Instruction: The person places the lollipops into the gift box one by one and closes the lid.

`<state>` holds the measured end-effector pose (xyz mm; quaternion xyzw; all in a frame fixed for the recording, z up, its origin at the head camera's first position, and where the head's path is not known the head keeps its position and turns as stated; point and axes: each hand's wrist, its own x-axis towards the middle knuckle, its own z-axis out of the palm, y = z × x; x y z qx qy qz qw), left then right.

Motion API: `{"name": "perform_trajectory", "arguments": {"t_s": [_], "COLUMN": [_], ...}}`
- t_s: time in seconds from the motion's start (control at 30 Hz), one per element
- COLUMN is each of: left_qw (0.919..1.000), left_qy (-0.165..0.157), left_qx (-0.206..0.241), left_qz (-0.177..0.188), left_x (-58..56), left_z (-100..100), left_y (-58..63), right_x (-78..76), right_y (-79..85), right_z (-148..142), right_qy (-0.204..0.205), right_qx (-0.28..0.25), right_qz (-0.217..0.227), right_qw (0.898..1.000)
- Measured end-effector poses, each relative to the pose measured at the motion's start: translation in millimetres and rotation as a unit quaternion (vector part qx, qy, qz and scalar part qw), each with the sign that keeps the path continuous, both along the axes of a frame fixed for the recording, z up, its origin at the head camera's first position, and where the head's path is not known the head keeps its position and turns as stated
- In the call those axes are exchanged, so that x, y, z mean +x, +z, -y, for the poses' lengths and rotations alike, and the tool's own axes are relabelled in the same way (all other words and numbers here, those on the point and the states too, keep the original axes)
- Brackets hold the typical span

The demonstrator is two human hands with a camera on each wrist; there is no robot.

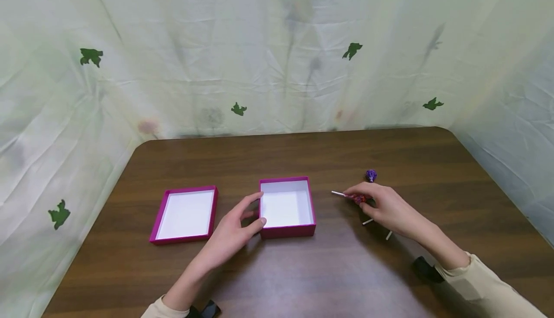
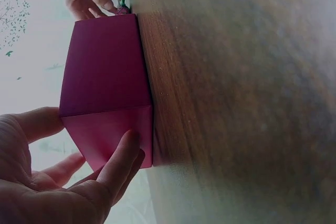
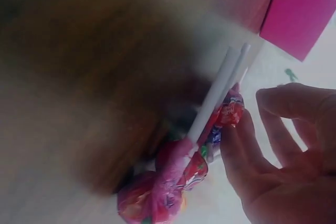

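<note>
My left hand (image 1: 233, 234) rests at the left side of an uncovered magenta box (image 1: 287, 231) with a white inside; thumb and index finger touch its left edge. In the left wrist view, the thumb lies against the box wall (image 2: 105, 66). My right hand (image 1: 385, 207) reaches over several wrapped lollipops on the table. Thumb and index finger are spread around a red lollipop (image 1: 359, 199), whose white stick points left. A purple lollipop (image 1: 371, 175) lies just beyond. Pink-and-red lollipops (image 3: 168, 177) show close up in the right wrist view, with a gap beside the index fingertip.
A magenta lid (image 1: 186, 214) lies white side up on the brown wooden table (image 1: 329, 270), left of the box. Two lollipop sticks poke out under my right hand. A pale curtain (image 1: 277, 58) with green leaf shapes hangs behind the table and at its sides.
</note>
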<state>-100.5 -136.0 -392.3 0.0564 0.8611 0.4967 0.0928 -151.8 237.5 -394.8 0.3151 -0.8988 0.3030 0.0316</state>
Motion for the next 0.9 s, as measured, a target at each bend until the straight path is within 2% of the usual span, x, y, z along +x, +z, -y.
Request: {"name": "perform_trajectory", "arguments": {"t_s": [0.1, 0.2, 0.37, 0.5, 0.9], "left_qw": [1.0, 1.0, 1.0, 1.0, 1.0], "left_qy": [0.001, 0.002, 0.0, 0.003, 0.004], "left_qx": [0.001, 0.002, 0.004, 0.003, 0.002], "left_qz": [0.002, 0.005, 0.004, 0.006, 0.007], "left_x": [0.2, 0.5, 0.7, 1.2, 1.6], "left_z": [-0.5, -1.1, -2.3, -2.3, -0.2], "left_y": [-0.1, -0.2, -0.2, -0.2, -0.9], "right_x": [-3.2, -4.9, -4.3, -4.5, -7.2], "right_y": [-1.8, -4.1, -7.7, -9.0, -8.7], "right_z": [1.5, 2.9, 4.9, 6.5, 10.4], "right_qy": [0.013, 0.02, 0.014, 0.008, 0.009], "right_qx": [-0.002, -0.003, -0.005, -0.012, 0.025], "right_qz": [0.002, 0.025, 0.056, 0.061, 0.083], "right_qw": [1.0, 0.999, 0.998, 0.998, 0.996]}}
